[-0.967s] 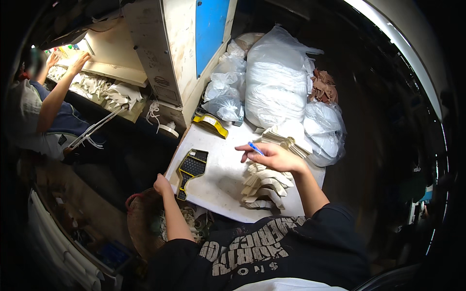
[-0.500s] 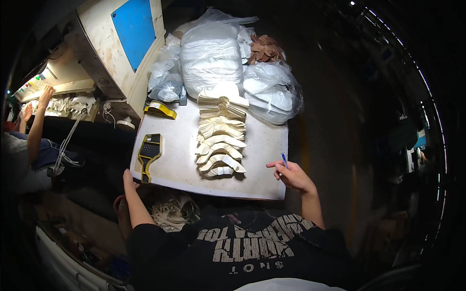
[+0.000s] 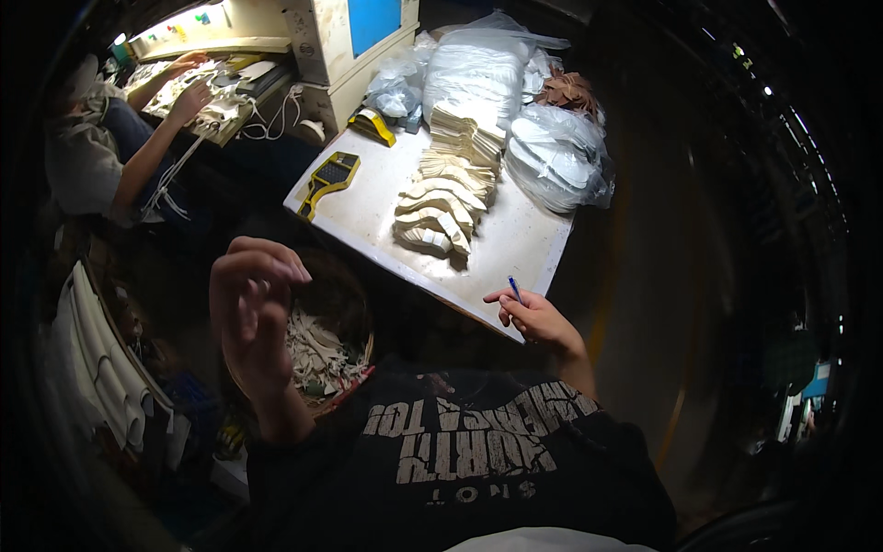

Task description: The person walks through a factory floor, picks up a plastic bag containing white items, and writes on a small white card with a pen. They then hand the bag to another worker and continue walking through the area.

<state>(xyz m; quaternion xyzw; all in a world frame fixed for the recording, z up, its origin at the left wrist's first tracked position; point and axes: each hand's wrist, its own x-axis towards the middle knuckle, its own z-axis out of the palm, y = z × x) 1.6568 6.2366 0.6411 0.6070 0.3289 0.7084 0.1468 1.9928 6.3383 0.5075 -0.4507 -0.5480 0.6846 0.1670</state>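
My left hand [image 3: 258,308] is raised in the air to the left of the white table [image 3: 368,216], over a basket of scraps. Its fingers are loosely bent and apart, a little blurred, and nothing shows in them. By the table's near right corner, my right hand [image 3: 541,322] grips a blue pen [image 3: 514,289], which points up between its fingers. Ahead of that hand, a long row of stacked cream cut pieces [image 3: 446,198] runs away from me, the curved nearer bundles lying in loose layers.
A yellow-edged black holder [image 3: 331,175] lies at the table's left, near a yellow-black tool [image 3: 372,126]. Clear bags of white pieces [image 3: 556,156] and brown pieces [image 3: 568,92] sit at the back. Below my left hand stands the scrap basket [image 3: 368,340]. A co-worker [image 3: 120,156] sits far left.
My left hand has left the table's near left edge and risen over the basket. The view has turned left, so the table appears farther up and tilted. The pen stays in my right hand.
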